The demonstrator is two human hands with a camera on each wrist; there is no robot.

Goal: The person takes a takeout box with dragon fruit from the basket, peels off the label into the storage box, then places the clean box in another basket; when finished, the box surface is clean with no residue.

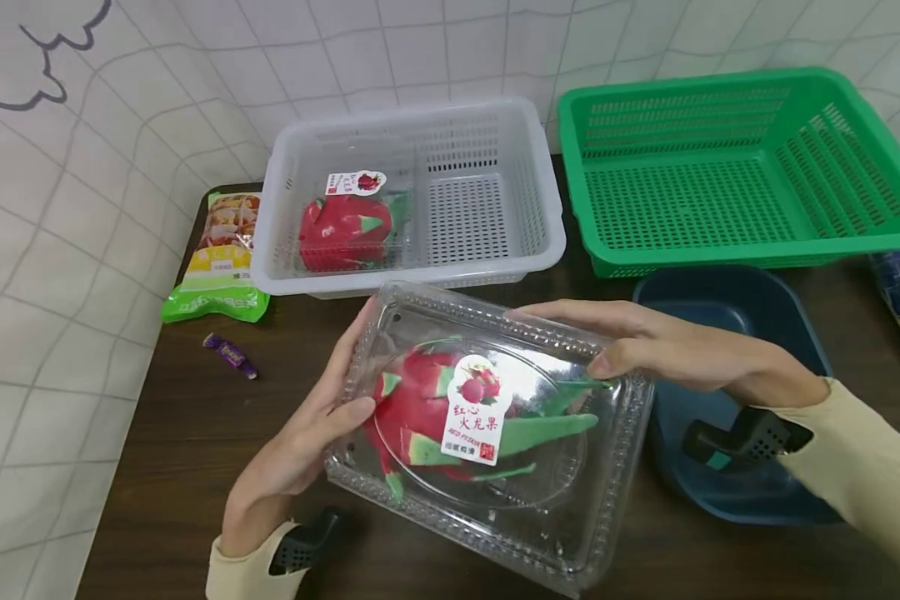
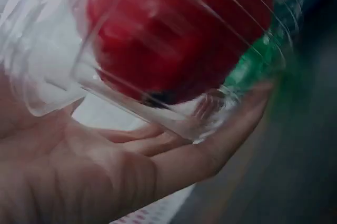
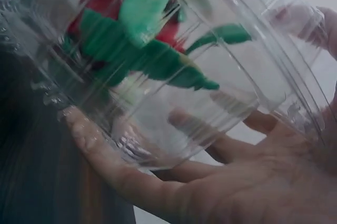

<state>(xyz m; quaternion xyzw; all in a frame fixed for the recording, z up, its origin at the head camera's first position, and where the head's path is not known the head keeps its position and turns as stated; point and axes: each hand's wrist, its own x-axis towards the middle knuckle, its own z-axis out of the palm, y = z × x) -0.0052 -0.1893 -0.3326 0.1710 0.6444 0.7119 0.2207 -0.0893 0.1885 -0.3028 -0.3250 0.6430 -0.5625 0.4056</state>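
Observation:
A clear plastic clamshell box [image 1: 547, 500] is held up and tilted between both hands. Inside it lies a red dragon fruit [image 1: 420, 400] with green scales, and the lid carries a white label [image 1: 477, 408]. My left hand [image 1: 300, 442] grips the box's left side, thumb on the lid. At the far right corner my right hand [image 1: 637, 342] grips it, thumb on top. In the left wrist view, fingers [image 2: 184, 171] reach under the box beside the red fruit. Fingers [image 3: 131, 182] also support the underside in the right wrist view, close to the green scales.
Behind stands a white basket [image 1: 450, 279] with another boxed dragon fruit [image 1: 348, 229]. To its right is a green basket [image 1: 720, 250], with a dark blue basin [image 1: 750, 492] in front. A green-and-yellow food packet [image 1: 221, 267] and a purple wrapped candy [image 1: 229, 356] lie at left.

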